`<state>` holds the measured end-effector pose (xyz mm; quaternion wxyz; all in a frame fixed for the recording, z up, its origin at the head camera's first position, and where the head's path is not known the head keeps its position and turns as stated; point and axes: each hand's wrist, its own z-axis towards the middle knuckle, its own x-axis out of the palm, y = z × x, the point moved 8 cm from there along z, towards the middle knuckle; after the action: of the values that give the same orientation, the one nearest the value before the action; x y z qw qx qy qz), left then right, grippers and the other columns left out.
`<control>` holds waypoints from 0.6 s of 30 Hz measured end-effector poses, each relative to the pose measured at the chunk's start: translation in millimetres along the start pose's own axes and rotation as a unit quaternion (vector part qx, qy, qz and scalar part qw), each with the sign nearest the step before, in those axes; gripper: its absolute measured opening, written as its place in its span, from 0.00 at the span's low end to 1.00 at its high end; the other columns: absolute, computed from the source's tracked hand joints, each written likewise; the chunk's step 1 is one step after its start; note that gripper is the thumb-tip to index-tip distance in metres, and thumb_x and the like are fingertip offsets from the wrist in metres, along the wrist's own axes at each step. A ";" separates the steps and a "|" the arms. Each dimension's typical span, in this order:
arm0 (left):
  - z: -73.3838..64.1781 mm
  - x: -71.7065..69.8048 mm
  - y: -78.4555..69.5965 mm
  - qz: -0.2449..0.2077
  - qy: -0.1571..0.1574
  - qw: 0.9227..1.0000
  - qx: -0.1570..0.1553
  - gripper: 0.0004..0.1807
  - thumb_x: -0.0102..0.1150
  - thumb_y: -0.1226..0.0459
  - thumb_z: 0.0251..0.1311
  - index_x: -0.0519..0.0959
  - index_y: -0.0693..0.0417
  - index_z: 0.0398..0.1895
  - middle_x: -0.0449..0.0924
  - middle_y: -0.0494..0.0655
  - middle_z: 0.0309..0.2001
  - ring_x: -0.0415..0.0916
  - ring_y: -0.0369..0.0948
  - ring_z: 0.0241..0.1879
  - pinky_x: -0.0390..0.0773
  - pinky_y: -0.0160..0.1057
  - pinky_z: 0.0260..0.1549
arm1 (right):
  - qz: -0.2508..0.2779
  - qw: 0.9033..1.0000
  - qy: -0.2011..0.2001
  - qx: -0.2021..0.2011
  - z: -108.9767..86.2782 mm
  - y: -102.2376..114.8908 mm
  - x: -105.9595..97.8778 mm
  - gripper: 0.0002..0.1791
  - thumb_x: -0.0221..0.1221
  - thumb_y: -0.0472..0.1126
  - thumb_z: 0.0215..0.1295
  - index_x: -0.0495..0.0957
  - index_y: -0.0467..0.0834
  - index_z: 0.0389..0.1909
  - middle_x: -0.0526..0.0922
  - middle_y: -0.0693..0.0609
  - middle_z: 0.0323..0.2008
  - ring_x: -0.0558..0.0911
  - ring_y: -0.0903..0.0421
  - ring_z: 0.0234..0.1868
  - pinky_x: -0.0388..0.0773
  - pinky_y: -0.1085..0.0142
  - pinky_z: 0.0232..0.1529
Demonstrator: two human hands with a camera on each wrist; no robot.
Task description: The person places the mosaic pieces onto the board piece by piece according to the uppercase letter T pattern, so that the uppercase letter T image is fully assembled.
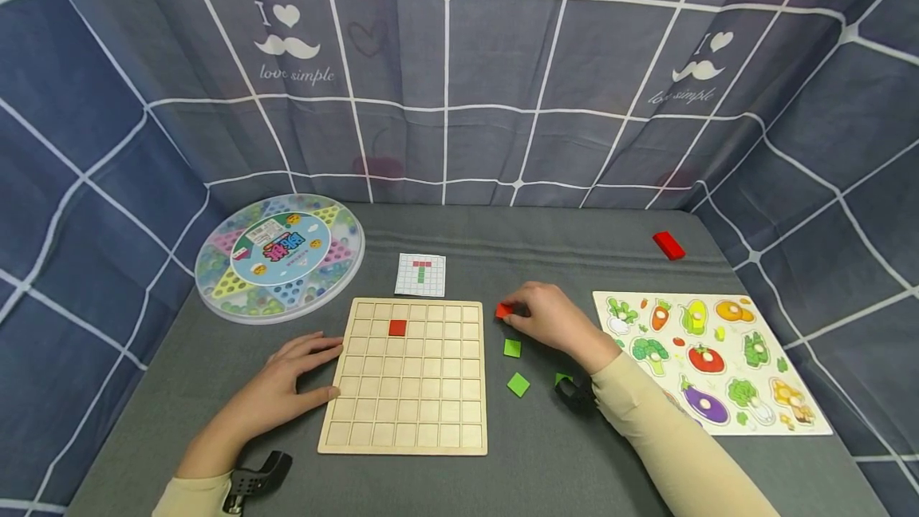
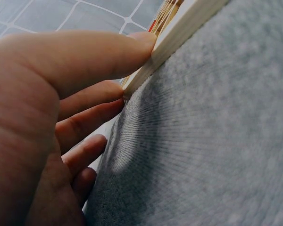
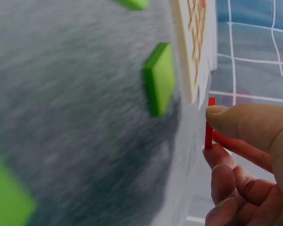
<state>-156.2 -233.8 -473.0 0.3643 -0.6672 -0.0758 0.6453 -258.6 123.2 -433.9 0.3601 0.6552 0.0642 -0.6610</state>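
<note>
Right of the wooden grid board (image 1: pixel 431 385), the right hand (image 1: pixel 551 319) pinches a red tile (image 1: pixel 502 310). The left hand (image 1: pixel 290 381), fingers spread, touches the board's left edge.

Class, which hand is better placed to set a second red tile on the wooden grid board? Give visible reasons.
Probably the right hand: it pinches a red tile just past the right side of the wooden grid board. The left hand holds no tile and touches the board's left edge.
</note>
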 end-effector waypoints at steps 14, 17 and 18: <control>0.7 -0.5 0.0 0.005 0.002 1.000 -0.005 0.36 0.68 0.46 0.58 0.75 0.50 0.67 0.68 0.45 0.68 0.55 0.55 0.71 0.56 0.70 0.58 | 0.012 0.998 0.033 -0.059 39.4 60.2 15.4 0.12 0.66 0.40 0.63 0.87 0.47 0.47 0.82 0.55 0.37 0.75 0.61 0.32 0.73 0.68 0.31; 0.5 -0.4 0.6 0.006 0.003 1.000 -0.007 0.36 0.68 0.45 0.58 0.74 0.49 0.68 0.68 0.44 0.68 0.55 0.54 0.71 0.56 0.70 0.58 | 0.012 0.996 0.038 -0.075 47.1 73.1 23.9 0.11 0.66 0.39 0.63 0.87 0.45 0.45 0.82 0.55 0.37 0.75 0.62 0.33 0.73 0.70 0.31; 0.3 -0.3 0.8 0.006 0.003 1.000 -0.008 0.36 0.68 0.45 0.58 0.74 0.49 0.68 0.68 0.44 0.68 0.55 0.54 0.71 0.56 0.70 0.57 | 0.010 0.996 0.039 -0.081 49.6 77.2 26.7 0.11 0.66 0.39 0.62 0.88 0.45 0.45 0.83 0.55 0.36 0.75 0.62 0.33 0.73 0.71 0.32</control>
<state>-156.8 -234.5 -473.2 0.3553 -0.6727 -0.0760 0.6446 -252.9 28.5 -421.7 0.4155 0.6497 0.1252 -0.6242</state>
